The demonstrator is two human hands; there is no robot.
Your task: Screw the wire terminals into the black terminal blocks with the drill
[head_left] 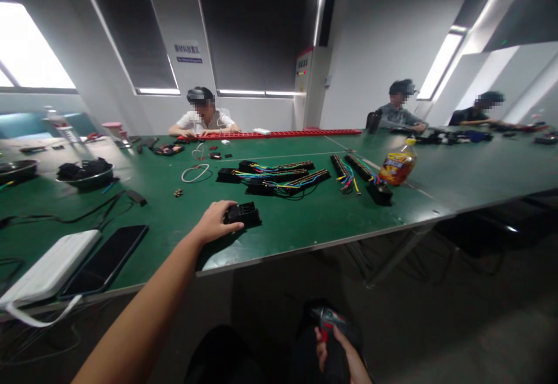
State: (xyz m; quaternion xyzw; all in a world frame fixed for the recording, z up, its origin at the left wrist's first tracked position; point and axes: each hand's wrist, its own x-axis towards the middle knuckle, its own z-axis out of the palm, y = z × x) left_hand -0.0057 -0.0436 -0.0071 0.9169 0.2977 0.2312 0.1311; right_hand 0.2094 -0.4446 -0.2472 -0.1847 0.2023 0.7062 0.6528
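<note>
On the green table [300,221], near its front edge, my left hand [214,221] is closed around the left end of a black plastic housing [247,214] with open compartments. Down by my lap, my right hand [333,346] grips a dark cordless drill [328,316] with a red trigger; its front end is dark and hard to make out. Beyond the housing lie several black strips with coloured wires [285,185]. Another wired strip [346,172] and a longer one [370,180] rest to the right. Small brass-coloured parts [178,193] sit left of the wired strips.
At left are a white power bank [50,268], a phone [107,259], a black cable [104,207] and a metal bowl of black parts [85,175]. A drink bottle [399,163] stands at right. Across the table a person [209,117] sits behind a red rail [283,133]; two more people sit farther right.
</note>
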